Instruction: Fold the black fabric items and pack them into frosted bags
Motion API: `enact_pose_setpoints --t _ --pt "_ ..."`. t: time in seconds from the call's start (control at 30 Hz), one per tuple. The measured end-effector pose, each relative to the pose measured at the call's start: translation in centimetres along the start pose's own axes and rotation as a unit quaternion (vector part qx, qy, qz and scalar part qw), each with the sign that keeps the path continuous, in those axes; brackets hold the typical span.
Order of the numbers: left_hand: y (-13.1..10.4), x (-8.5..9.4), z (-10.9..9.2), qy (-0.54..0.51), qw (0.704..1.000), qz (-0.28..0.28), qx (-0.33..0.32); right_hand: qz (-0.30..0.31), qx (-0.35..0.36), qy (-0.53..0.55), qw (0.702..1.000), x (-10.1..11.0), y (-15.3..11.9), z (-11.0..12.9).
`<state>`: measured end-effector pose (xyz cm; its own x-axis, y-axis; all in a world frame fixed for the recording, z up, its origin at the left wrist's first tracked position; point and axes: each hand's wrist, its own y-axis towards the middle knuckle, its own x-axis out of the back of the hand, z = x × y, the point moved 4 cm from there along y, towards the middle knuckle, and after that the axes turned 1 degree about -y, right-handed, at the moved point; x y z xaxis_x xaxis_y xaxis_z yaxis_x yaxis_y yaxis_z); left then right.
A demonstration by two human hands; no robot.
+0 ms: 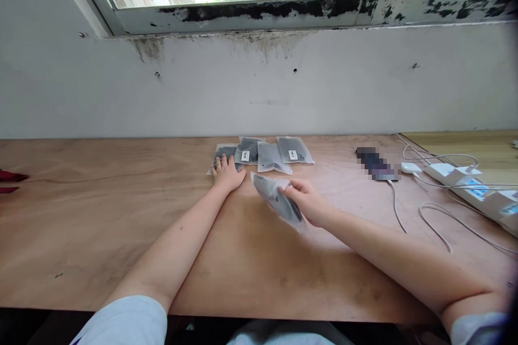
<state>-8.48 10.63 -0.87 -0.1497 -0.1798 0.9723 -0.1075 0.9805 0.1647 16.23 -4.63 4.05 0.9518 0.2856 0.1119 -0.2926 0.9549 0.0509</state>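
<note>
My left hand lies flat with fingers spread on the leftmost frosted plastic bag, which has something dark inside. Beside it on the table are more such bags: one with a white label, a plainer frosted bag and another labelled bag at the right end. Some of them overlap. Above the table, nearer to me, my right hand grips another frosted plastic bag by its right side. That bag is tilted, and its dark contents cannot be made out.
A phone, partly pixelated, lies to the right with a white cable plugged in. Farther right, a white power strip carries chargers and loose cables. Red items sit at the far left edge. A wall with a window borders the wooden table.
</note>
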Motion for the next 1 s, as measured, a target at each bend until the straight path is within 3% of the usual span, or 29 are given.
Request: enact_pose_setpoints --t 0.1,0.17,0.23,0.3,0.37,0.4,0.43,0.5,0.57,0.63,0.8,0.9,1.0 --pt "0.1 -0.1 0.1 -0.003 1.0 0.001 -0.003 -0.072 -0.081 0.187 0.976 2.1 1.6 0.3" --pt "0.1 -0.1 0.1 -0.003 1.0 0.005 -0.001 -0.122 -0.077 0.241 0.96 4.0 2.7 0.9" --pt "0.1 -0.1 0.0 -0.003 1.0 0.009 0.002 -0.191 -0.004 0.232 0.954 6.7 3.6 1.9" --pt "0.1 0.0 -0.1 -0.002 1.0 0.01 0.005 -0.271 0.112 0.164 0.942 9.8 4.0 3.0" --pt "0.1 0.0 -0.1 -0.003 1.0 0.008 0.005 -0.355 0.228 0.031 0.906 12.8 3.6 3.6" --pt "0.1 0.0 -0.1 -0.004 1.0 0.006 0.004 -0.365 0.266 -0.066 0.89 13.9 3.5 3.6" --pt "0.1 0.0 -0.1 -0.005 1.0 0.005 0.003 -0.34 0.289 -0.169 0.879 14.7 3.6 3.3" --pt "0.1 -0.1 -0.1 -0.007 1.0 0.002 0.0 -0.194 0.305 -0.359 0.861 15.1 4.1 1.6" --pt "0.2 -0.2 0.1 -0.008 1.0 -0.001 -0.001 -0.027 0.256 -0.474 0.842 15.1 4.6 -1.5" --pt "0.3 -0.4 0.2 -0.008 1.0 -0.007 -0.003 0.035 0.191 -0.523 0.83 15.3 4.9 -4.0" --pt "-0.2 0.0 -0.3 -0.009 0.998 -0.049 -0.027 -0.011 0.097 -0.553 0.827 15.1 5.6 -6.0" --pt "-1.5 1.0 -1.8 -0.011 0.984 -0.107 -0.139 -0.016 0.052 -0.587 0.808 14.4 6.0 -6.5" --pt "-3.1 1.8 -3.7 -0.021 0.952 -0.116 -0.284 -0.041 0.021 -0.601 0.798 14.1 6.4 -7.3"
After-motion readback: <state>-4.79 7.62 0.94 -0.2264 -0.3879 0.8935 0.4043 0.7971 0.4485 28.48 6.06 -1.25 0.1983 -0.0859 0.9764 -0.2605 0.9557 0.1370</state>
